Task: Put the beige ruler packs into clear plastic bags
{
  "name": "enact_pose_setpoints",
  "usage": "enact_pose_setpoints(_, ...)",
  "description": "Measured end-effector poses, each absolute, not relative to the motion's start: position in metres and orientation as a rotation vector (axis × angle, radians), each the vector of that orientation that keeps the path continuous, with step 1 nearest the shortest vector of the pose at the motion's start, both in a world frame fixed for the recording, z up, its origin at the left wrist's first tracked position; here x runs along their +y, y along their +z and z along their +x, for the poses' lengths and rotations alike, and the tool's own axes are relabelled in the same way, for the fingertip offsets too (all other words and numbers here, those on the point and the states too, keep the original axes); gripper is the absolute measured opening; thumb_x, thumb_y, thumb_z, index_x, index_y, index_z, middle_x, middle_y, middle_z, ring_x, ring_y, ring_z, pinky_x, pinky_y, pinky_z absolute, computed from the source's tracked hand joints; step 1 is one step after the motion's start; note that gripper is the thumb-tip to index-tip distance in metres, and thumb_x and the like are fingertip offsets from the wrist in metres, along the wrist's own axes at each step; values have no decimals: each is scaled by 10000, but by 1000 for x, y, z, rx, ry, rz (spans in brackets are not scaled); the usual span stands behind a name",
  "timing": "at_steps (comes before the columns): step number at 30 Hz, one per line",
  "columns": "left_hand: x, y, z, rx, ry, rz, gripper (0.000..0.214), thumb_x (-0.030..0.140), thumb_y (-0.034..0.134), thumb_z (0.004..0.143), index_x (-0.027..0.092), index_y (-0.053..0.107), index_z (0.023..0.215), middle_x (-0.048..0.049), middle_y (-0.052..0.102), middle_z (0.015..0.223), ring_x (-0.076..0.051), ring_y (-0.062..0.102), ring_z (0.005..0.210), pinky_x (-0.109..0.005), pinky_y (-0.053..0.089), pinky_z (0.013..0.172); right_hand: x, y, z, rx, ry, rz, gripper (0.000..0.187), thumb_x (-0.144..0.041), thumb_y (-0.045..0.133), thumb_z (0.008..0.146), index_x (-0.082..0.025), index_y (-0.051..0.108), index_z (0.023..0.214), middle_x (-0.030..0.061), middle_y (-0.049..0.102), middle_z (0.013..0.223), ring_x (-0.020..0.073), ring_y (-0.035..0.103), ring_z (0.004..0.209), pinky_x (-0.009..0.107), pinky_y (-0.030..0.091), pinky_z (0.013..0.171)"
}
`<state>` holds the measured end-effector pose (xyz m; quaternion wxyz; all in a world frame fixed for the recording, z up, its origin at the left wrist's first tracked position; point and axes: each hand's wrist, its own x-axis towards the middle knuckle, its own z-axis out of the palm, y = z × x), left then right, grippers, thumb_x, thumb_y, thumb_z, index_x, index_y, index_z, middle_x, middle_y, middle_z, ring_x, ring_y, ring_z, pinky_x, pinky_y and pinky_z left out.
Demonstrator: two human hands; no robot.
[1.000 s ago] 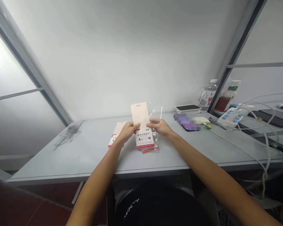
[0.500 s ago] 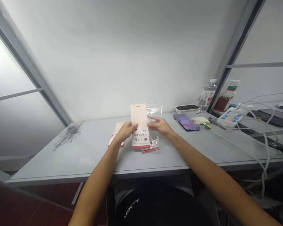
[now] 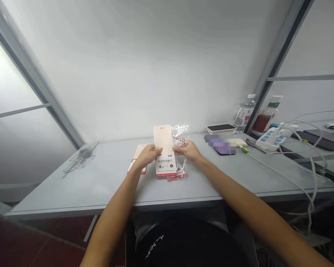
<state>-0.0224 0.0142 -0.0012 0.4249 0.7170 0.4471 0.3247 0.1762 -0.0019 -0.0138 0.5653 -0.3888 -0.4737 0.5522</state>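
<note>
Wall (image 3: 144, 81), plain and pale, stood behind the table (image 3: 72, 193), whose grey top carried the work. At its right end sat a power strip (image 3: 269, 140) with white cables. Near it stood a water bottle (image 3: 243, 118) and a jar (image 3: 263, 121), dark red in its lower part. Phone (image 3: 222, 128) lay near the wall; a purple item (image 3: 219, 142), blurred over, lay just in front of it. Dark scrawl (image 3: 80, 159) at the left end; mark or loose fibre, could not tell.

Mid-table: card (image 3: 163, 137), pale above, red-edged below, printed "4", held tilted up, print toward the wearer. Contact of its lower edge with the table could not be told. Film (image 3: 180, 129), transparent and glossy, stood just right of it, with a rear card (image 3: 176, 178) showing at its foot. Spare card (image 3: 141, 149) lay on the table, partly hidden behind the left hand (image 3: 147, 155).

Grip: left thumb pressed the card's front near its left edge, fingers closed behind, mostly hidden. Right hand (image 3: 191, 151) had its fingers drawn together on the film beside the card's right edge; whether they also pinched the card, could not tell.

Step in hand, judged: handling card and film side by side. Next move, judged, called for a steady left pinch and light right fingers, since the film would likely crumple.
</note>
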Motion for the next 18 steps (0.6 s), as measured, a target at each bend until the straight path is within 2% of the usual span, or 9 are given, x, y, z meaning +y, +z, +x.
enact_pose_setpoints(6, 13, -3, -22, 1069, 756, 1802, 353, 482, 566, 715, 146, 524, 614, -17, 514, 587, -114, 444, 536, -264, 367, 534, 0, -16, 179, -1085, 1406, -888, 464, -129, 781, 568, -153, 625, 1004, 24, 695, 736, 177, 664, 709, 307, 562, 684)
enact_pose_setpoints(11, 12, 3, -25, 1034, 742, 1792, 346, 475, 569, 721, 146, 526, 624, -9, 519, 600, -104, 446, 532, -256, 356, 535, 0, -14, 180, -1077, 1395, -939, 416, -168, 717, 671, -181, 630, 1077, 32, 708, 773, 147, 662, 652, 249, 551, 609)
enact_pose_setpoints(18, 13, 5, -28, 1020, 725, 1764, 339, 468, 595, 702, 131, 574, 670, -33, 572, 640, -135, 514, 592, -278, 403, 575, 1, -16, 178, -1073, 1404, -941, 422, -175, 706, 691, -169, 630, 1107, 37, 708, 791, 139, 655, 645, 246, 551, 638)
